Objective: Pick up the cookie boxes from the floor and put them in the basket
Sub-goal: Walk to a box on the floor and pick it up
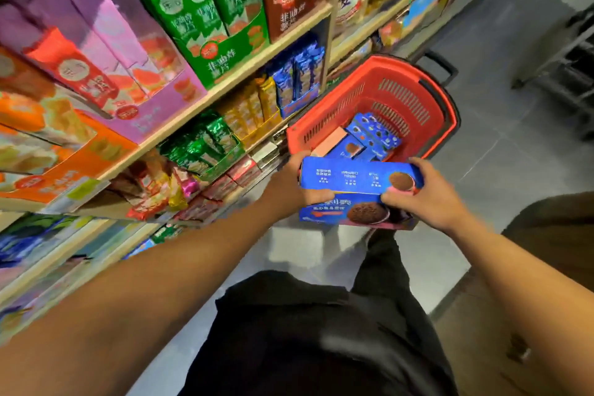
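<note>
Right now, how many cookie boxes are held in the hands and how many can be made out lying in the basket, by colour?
Held, blue box in both hands: 1
In the red basket, blue boxes: at least 2, overlap hides the exact count
In the basket, pink box: 1
Total: at least 4

Grey floor (501,125) — red basket (443,100) on it, snack-stocked shelves (244,74) alongside

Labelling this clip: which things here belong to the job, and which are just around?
Job: blue box, held by left hand and right hand; red basket; boxes inside.
Around: shelf snacks; trolley.
</note>
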